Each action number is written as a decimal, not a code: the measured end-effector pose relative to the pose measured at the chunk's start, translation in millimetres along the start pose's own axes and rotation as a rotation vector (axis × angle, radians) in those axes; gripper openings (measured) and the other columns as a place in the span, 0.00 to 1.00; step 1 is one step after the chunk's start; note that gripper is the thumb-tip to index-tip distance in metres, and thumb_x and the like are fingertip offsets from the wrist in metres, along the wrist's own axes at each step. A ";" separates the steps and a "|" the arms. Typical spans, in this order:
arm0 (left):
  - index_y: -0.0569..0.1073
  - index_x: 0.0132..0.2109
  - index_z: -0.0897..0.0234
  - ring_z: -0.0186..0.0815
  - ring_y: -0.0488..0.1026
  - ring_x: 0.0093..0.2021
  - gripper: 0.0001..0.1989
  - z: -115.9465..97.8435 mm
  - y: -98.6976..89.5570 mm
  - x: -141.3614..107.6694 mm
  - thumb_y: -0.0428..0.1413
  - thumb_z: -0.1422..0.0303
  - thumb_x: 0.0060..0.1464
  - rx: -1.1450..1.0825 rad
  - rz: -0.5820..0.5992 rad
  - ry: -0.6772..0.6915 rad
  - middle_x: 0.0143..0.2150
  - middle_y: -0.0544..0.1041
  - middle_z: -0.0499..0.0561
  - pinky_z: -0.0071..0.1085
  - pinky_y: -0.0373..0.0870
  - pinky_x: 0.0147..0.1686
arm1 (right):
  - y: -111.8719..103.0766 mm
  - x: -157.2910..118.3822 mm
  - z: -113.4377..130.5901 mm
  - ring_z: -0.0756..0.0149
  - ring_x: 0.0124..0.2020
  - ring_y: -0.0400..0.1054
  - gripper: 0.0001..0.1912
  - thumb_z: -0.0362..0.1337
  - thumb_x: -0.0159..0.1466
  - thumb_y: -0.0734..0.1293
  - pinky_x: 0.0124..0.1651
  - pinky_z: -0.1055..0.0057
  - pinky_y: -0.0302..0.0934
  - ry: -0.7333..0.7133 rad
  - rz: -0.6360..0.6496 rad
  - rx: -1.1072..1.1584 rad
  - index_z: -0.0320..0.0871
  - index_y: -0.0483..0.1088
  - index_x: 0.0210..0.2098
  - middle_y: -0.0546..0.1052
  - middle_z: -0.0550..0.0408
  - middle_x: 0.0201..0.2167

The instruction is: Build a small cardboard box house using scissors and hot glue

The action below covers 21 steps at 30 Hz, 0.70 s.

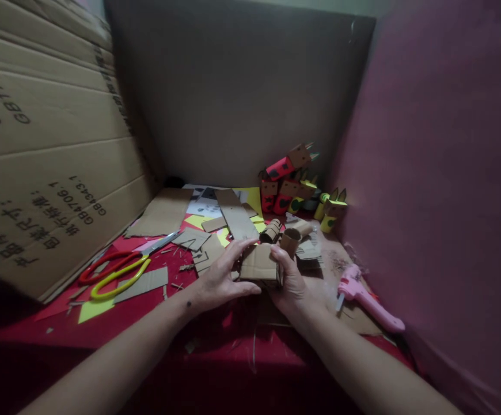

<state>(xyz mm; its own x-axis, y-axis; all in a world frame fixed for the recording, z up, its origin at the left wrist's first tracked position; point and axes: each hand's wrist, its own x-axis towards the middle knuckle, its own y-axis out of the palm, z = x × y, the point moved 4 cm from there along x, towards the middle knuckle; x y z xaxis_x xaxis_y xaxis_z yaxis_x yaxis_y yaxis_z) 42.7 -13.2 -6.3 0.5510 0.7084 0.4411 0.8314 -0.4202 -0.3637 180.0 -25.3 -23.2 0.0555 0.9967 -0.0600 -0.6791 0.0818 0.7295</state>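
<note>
A small folded cardboard box (259, 262) is between my two hands, near the middle of the view. My left hand (220, 276) grips its left side, with the thumb along the lower edge and fingers at the top. On the right, my right hand (291, 285) holds the box with its thumb on the top corner; its other fingers are mostly hidden beneath. Just behind the box, a brown cardboard tube (290, 242) stands upright, and another tube with dark lines (270, 230) lies on its side.
Red-and-yellow scissors (123, 271) lie left among cardboard scraps (147, 283) on a red cloth (164, 328). A pink glue gun (371, 300) rests right. Red figures (281, 167) and a yellow figure (330, 216) stand behind. A large carton (52, 144) and purple panel (440, 173) flank the table.
</note>
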 end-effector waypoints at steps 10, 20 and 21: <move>0.60 0.62 0.56 0.47 0.62 0.63 0.33 -11.3 1.1 1.8 0.64 0.72 0.51 0.113 0.080 0.093 0.61 0.63 0.58 0.45 0.63 0.61 | -1.7 -6.6 3.0 0.64 0.38 0.70 0.32 0.43 0.47 0.77 0.44 0.67 0.64 -0.149 0.045 -0.224 0.43 0.65 0.48 0.76 0.56 0.37; 0.55 0.64 0.59 0.47 0.58 0.64 0.36 -10.6 3.2 -10.8 0.59 0.77 0.51 0.362 -0.001 0.288 0.60 0.62 0.61 0.47 0.60 0.63 | 13.8 -22.2 17.3 0.52 0.51 0.68 0.33 0.41 0.48 0.71 0.57 0.53 0.61 -0.395 0.084 -0.712 0.40 0.62 0.51 0.72 0.45 0.48; 0.55 0.64 0.60 0.46 0.57 0.64 0.35 -11.4 4.1 -11.4 0.58 0.77 0.52 0.374 -0.008 0.311 0.60 0.62 0.62 0.47 0.60 0.63 | 14.6 -24.0 19.0 0.52 0.53 0.68 0.33 0.40 0.47 0.71 0.59 0.52 0.60 -0.452 0.094 -0.749 0.41 0.62 0.52 0.72 0.44 0.49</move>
<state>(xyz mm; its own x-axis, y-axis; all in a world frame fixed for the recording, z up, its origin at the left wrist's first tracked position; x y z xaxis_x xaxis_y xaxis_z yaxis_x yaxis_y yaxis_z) 40.7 -29.4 -3.5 0.5873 0.4840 0.6487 0.7842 -0.1419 -0.6040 182.7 -48.0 1.8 0.1513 0.9171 0.3689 -0.9884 0.1353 0.0690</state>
